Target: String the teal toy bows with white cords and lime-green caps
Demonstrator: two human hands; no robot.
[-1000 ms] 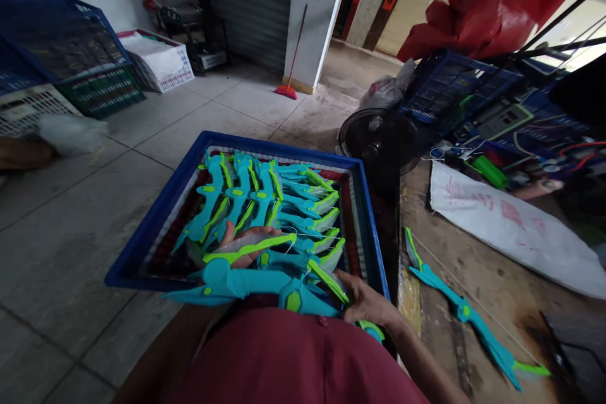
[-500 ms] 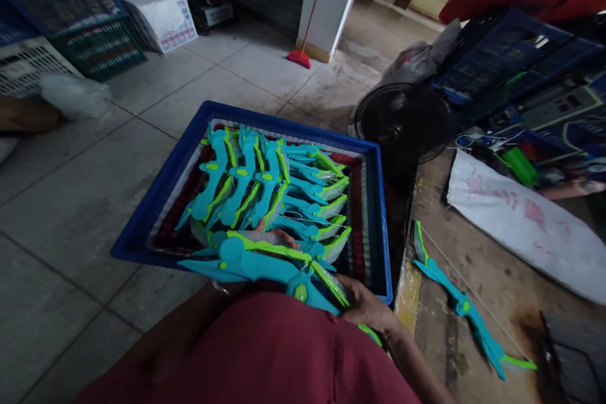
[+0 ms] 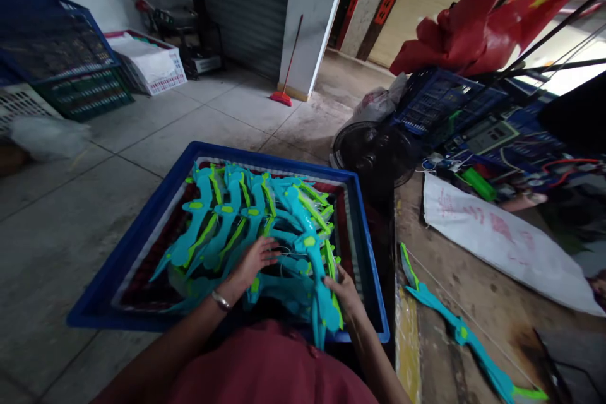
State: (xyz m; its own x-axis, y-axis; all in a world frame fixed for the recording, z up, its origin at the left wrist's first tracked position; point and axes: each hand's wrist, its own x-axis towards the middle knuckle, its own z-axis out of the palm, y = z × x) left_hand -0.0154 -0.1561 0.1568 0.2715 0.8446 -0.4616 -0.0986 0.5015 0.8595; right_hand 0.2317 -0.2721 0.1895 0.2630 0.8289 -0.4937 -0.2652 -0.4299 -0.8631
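Turquoise bow [image 3: 308,241] in right grip [image 3: 347,293]

a workshop, by its stacked crates [image 3: 59,35], workbench [image 3: 440,350] and roller shutter [image 3: 246,6].

One camera, worn on the head, looks forward and down past the shirt [image 3: 274,369], with the left hand [image 3: 255,262], right hand [image 3: 346,293] and tray [image 3: 279,161] close below, the bench [image 3: 433,347] at right, and its wide view reaching over the floor [image 3: 146,142] to the grey shutter [image 3: 250,6] behind
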